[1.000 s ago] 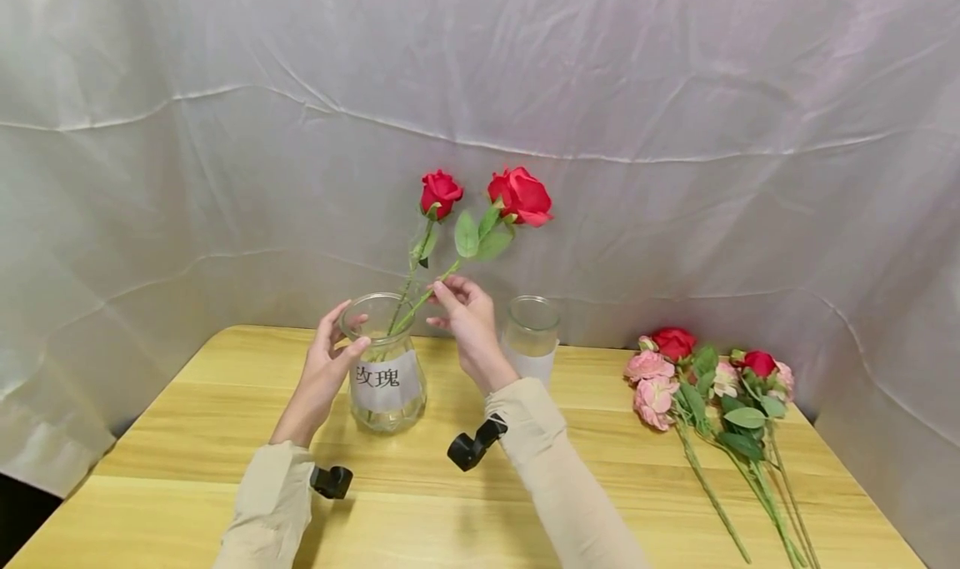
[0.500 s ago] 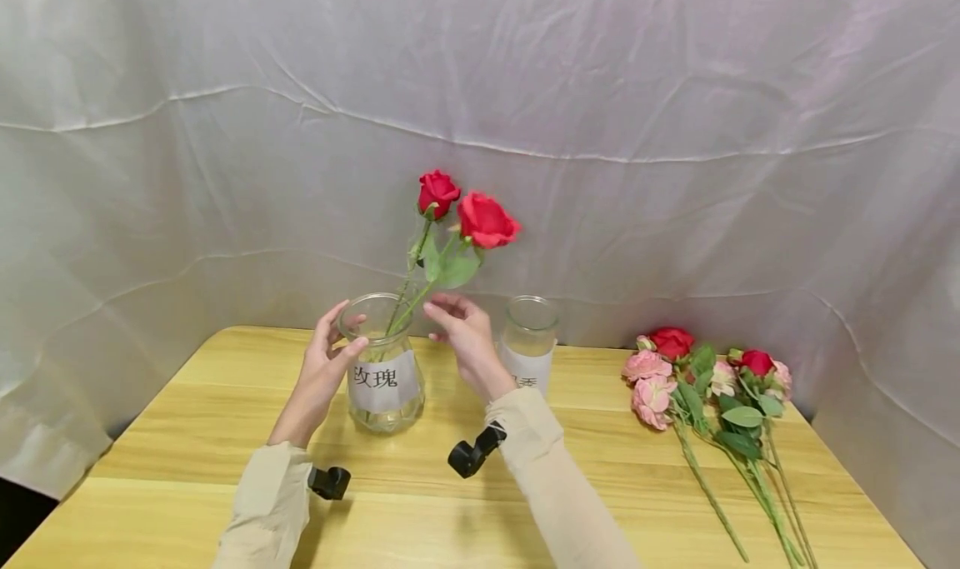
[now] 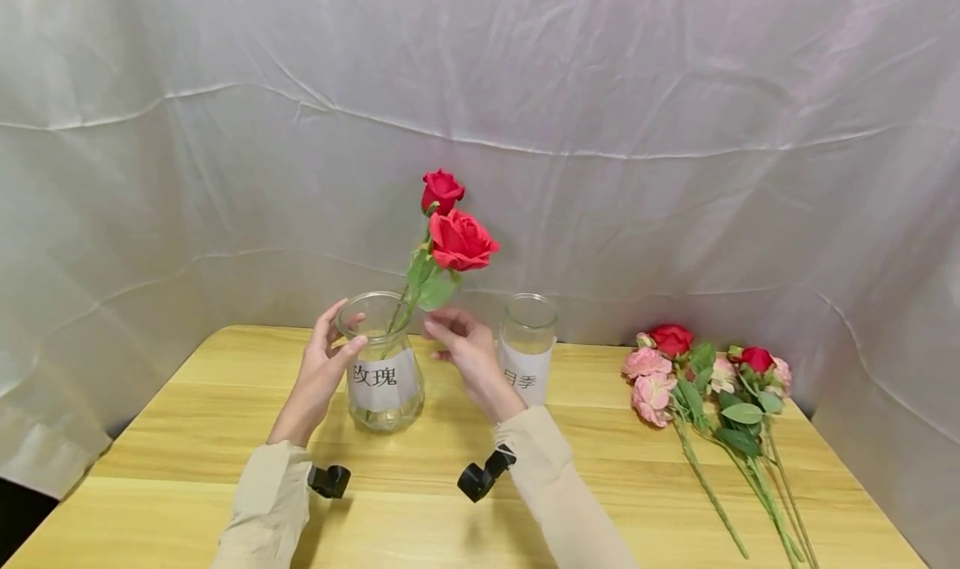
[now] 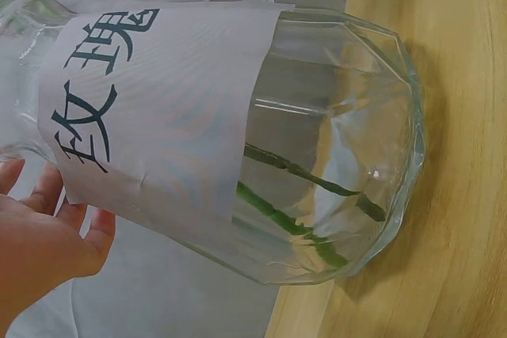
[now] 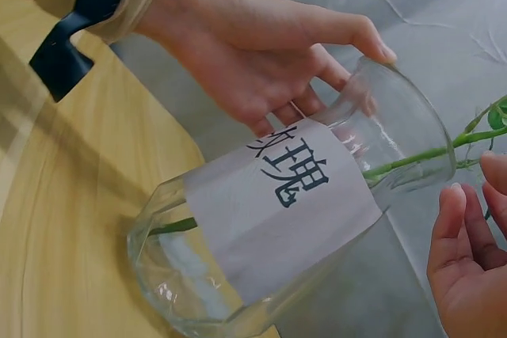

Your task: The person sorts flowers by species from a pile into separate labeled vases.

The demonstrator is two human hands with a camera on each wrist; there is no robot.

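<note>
A clear glass vase with a white paper label of dark characters stands upright on the table. My left hand holds its neck, thumb on the near side of the rim and fingers behind. Two red roses lean right out of the mouth: a smaller one behind and a fuller one in front. In the left wrist view, their green stems reach down near the vase's bottom. Just right of the rim is my right hand, fingers loosely bent beside the stem and holding nothing.
A narrower glass vase with its own paper label stands right of my right hand. Several red and pink flowers lie on the wooden table at the right. Grey cloth hangs behind the table.
The fuller red rose has sunk lower and swung left beside the smaller one. My right hand has let go of its stem and dropped slightly. My left hand keeps its hold on the vase.
</note>
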